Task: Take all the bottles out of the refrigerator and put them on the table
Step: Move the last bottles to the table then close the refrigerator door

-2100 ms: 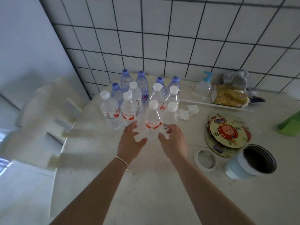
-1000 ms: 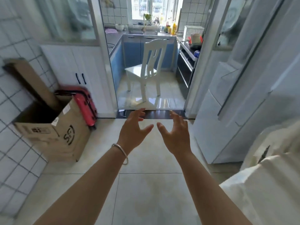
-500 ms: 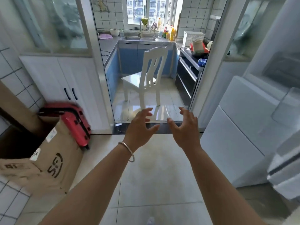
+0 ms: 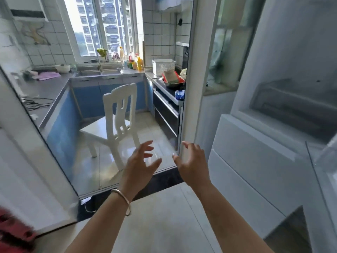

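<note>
My left hand (image 4: 139, 165), with a thin bangle on the wrist, and my right hand (image 4: 193, 163) are both held out in front of me, empty, fingers spread. The white refrigerator (image 4: 259, 161) stands at the right with its door (image 4: 324, 157) swung open at the far right edge; a door shelf shows as a dark recess. No bottles are visible in this view, and the table is out of sight.
Ahead, a doorway leads into a kitchen with a white chair (image 4: 116, 123), blue cabinets (image 4: 87, 99), a sink counter and a window. A white door frame (image 4: 189, 88) stands between kitchen and refrigerator. A red suitcase (image 4: 12, 234) is at the lower left.
I have turned from the table with its bottles toward the kitchen doorway and the refrigerator. The view has swung further right and up; both hands stay empty and spread.
</note>
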